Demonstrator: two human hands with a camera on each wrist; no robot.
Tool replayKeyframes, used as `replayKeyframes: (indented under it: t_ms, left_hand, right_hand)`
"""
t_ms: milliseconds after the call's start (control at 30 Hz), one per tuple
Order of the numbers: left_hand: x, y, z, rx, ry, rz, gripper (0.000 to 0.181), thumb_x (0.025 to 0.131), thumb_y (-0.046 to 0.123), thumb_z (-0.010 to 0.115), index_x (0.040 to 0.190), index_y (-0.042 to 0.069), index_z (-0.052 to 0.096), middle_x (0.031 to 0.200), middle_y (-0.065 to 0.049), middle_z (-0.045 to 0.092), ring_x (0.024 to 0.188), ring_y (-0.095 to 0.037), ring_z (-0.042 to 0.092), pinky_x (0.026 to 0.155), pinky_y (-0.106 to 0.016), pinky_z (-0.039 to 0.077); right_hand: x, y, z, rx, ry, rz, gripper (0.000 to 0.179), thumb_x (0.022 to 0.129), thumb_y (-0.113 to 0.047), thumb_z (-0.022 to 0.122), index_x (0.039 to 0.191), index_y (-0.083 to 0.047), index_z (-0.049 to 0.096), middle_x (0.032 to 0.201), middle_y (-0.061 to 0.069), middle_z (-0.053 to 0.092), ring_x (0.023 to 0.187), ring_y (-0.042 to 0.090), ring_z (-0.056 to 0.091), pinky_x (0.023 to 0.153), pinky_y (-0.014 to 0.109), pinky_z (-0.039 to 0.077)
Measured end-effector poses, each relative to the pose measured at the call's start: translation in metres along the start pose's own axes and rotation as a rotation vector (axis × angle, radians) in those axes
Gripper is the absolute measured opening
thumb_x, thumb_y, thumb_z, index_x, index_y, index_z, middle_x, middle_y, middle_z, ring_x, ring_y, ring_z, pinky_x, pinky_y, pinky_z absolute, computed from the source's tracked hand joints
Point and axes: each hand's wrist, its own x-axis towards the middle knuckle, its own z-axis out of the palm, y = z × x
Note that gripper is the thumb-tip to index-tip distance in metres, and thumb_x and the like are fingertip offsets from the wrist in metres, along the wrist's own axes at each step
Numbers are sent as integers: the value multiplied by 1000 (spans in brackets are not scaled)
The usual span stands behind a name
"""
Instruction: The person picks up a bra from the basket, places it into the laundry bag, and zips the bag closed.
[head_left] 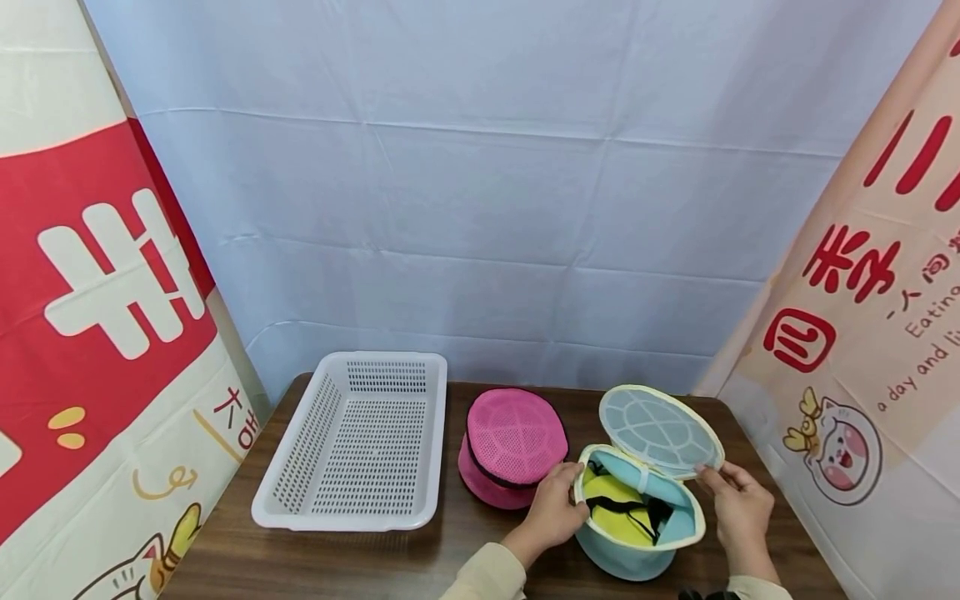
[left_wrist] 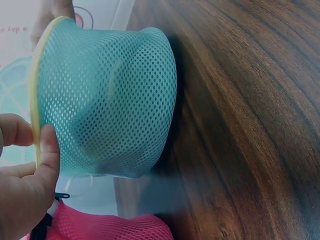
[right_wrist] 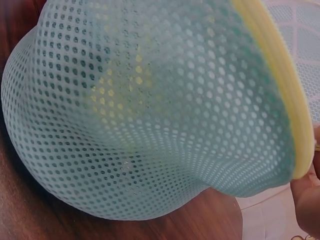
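A light-blue mesh laundry bag (head_left: 626, 554) with yellow edging stands on the table, its round lid (head_left: 660, 429) folded back behind it. Inside lies a yellow fabric item (head_left: 618, 510) with black straps, seen faintly through the mesh in the right wrist view. My left hand (head_left: 553, 510) pinches the bag's yellow rim (left_wrist: 34, 95) between thumb and fingers at its left side. At the right, my right hand (head_left: 741, 510) pinches the edge where lid and rim come near each other; its fingertips are partly cut off in the right wrist view.
A pink mesh laundry bag (head_left: 517, 433) with a dark zip and its lid down stands just left of the blue one. Farther left is a white slotted plastic basket (head_left: 348, 523). Both are on the dark wooden table (head_left: 232, 558), with cloth hangings (head_left: 450, 208) behind and beside it.
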Motion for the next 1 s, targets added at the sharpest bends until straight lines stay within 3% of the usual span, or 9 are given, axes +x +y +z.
replayKeyframes:
  t_ms: [233, 367, 500, 633, 733, 833, 933, 1000]
  left_hand:
    - [1, 0, 2, 19, 32, 30, 56, 72, -1, 65, 126, -6, 52, 120, -8, 53, 112, -12, 47, 92, -22, 38]
    - [1, 0, 2, 11, 37, 41, 56, 72, -2, 66, 125, -7, 52, 119, -10, 53, 106, -10, 48, 85, -20, 41]
    - [2, 0, 1, -45, 46, 25, 56, 71, -4, 68, 125, -8, 52, 119, -9, 52, 90, -4, 49, 73, -16, 43]
    - [2, 0, 3, -99, 66, 8, 57, 70, -6, 68, 125, -8, 52, 119, -8, 51, 81, -1, 48, 67, -14, 43]
    - [3, 0, 3, -111, 80, 16, 56, 71, -6, 67, 124, -8, 52, 118, -9, 51, 79, 0, 47, 66, -14, 43]
    - [3, 2, 2, -124, 95, 32, 51, 73, -7, 64, 123, -9, 53, 117, -10, 52, 75, 0, 47, 65, -15, 43]
    - [2, 4, 1, -169, 106, 32, 44, 77, -5, 59, 121, -10, 54, 115, -10, 53, 70, 0, 48, 61, -16, 44]
    - [2, 6, 0, -219, 105, 13, 42, 80, -4, 54, 122, -10, 53, 116, -10, 53, 66, 0, 50, 59, -17, 46]
  right_hand:
    - [-7, 0, -5, -25, -47, -23, 33, 66, -3, 83, 96, 1, 71, 83, 8, 68, 72, 17, 68, 63, 27, 52]
    - [-37, -29, 3, -83, -116, -55, 22, 71, -1, 79, 92, -1, 72, 81, 3, 68, 71, 14, 67, 62, 25, 52]
    - [-60, -54, 11, -149, -125, -65, 17, 73, 1, 77, 89, -2, 73, 80, 0, 68, 70, 8, 65, 59, 21, 51]
    - [-45, -33, -1, -236, -111, -137, 23, 68, -9, 83, 89, -4, 74, 80, -3, 69, 70, 6, 62, 56, 16, 48]
    - [-25, -6, -13, -253, -99, -187, 30, 66, -12, 85, 92, -2, 73, 82, -1, 69, 73, 9, 62, 58, 16, 48]
    - [-21, 4, -20, -240, -120, -186, 32, 69, -12, 83, 96, -1, 71, 83, 0, 69, 75, 10, 61, 60, 17, 49]
    - [-40, -15, -15, -204, -172, -164, 27, 72, -6, 79, 97, 1, 70, 82, 2, 69, 74, 11, 58, 58, 18, 49]
    - [-62, -40, -5, -197, -184, -148, 21, 75, -1, 76, 95, 2, 71, 79, -1, 69, 73, 9, 57, 56, 17, 48]
